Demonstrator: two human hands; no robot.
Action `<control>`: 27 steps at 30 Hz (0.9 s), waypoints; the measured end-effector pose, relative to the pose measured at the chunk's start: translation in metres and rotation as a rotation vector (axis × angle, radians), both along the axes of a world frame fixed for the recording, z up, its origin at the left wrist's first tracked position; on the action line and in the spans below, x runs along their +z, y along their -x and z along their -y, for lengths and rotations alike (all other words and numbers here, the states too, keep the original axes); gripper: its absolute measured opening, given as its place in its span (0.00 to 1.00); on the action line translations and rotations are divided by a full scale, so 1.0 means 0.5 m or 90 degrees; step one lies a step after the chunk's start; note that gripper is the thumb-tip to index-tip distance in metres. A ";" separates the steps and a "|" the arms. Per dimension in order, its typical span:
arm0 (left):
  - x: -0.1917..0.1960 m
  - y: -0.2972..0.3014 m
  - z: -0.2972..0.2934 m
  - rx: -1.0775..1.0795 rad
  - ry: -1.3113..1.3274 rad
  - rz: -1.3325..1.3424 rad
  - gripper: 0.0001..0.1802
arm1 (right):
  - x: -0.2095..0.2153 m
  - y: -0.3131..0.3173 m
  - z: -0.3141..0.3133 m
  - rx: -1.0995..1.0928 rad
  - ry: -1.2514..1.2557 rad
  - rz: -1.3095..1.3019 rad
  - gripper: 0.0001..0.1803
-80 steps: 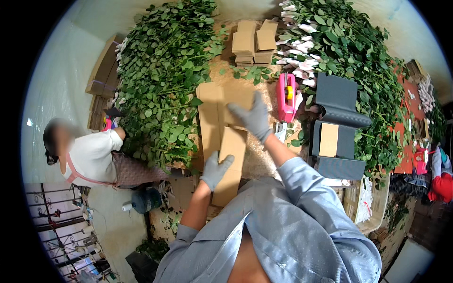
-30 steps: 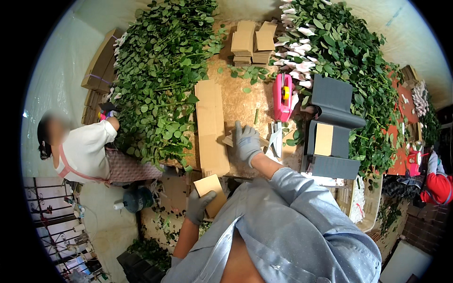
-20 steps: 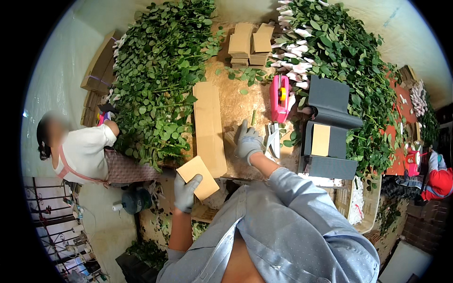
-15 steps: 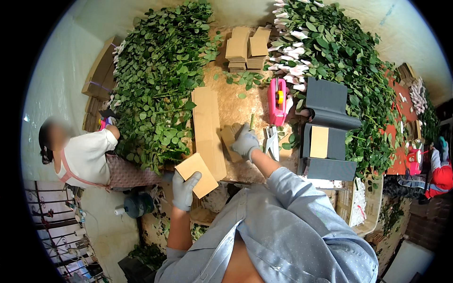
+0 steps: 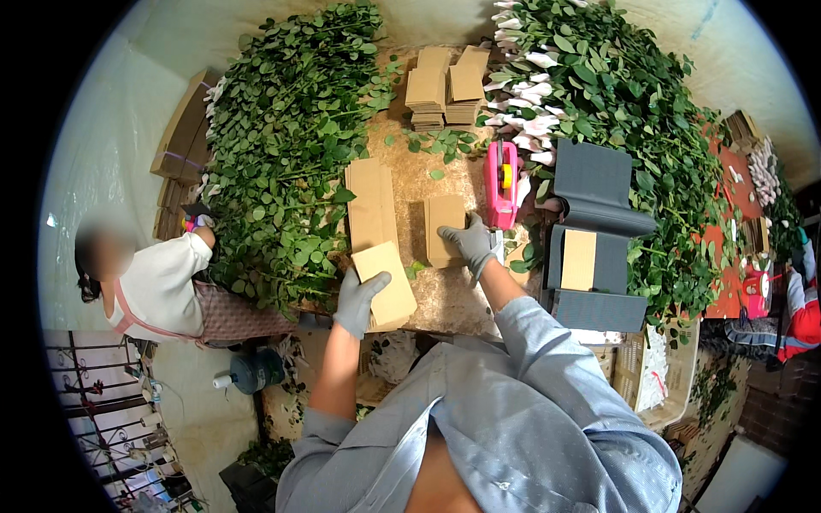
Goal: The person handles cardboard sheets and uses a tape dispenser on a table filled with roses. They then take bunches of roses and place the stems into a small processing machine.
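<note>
My left hand [image 5: 358, 299], in a grey glove, grips a flat brown cardboard piece [image 5: 386, 285] at the near edge of the wooden table [image 5: 445, 295]. My right hand [image 5: 470, 243], also gloved, presses on a smaller cardboard piece [image 5: 444, 226] lying flat mid-table. A long strip of cardboard [image 5: 369, 203] lies just left of it. A pink tape dispenser [image 5: 501, 182] stands right of my right hand.
Piles of leafy green stems [image 5: 282, 154] cover the table's left, and more with white buds [image 5: 599, 77] cover the right. Stacked cardboard [image 5: 445, 85] sits at the far end. Dark grey folders [image 5: 594, 231] lie at right. A person in a white top [image 5: 162, 286] sits at left.
My left hand has brought a cardboard piece up from below the table edge onto the table. My right hand stayed on the small cardboard piece by the tape dispenser.
</note>
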State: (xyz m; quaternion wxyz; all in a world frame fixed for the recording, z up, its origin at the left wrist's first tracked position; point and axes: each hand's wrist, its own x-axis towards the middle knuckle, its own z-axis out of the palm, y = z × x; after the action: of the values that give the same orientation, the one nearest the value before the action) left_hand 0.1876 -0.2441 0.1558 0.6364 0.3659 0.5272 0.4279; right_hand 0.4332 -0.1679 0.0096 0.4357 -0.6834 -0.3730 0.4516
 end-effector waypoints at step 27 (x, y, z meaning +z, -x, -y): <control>-0.118 -0.107 -0.133 0.022 -0.204 -0.638 0.35 | 0.056 -0.013 0.021 0.056 -0.135 -0.201 0.37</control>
State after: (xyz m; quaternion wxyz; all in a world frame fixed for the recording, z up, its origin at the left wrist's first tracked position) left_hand 0.2410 -0.1777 0.0967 0.2352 0.6095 0.7008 0.2866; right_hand 0.4398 -0.1784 0.0374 0.5380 -0.5372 -0.3750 0.5304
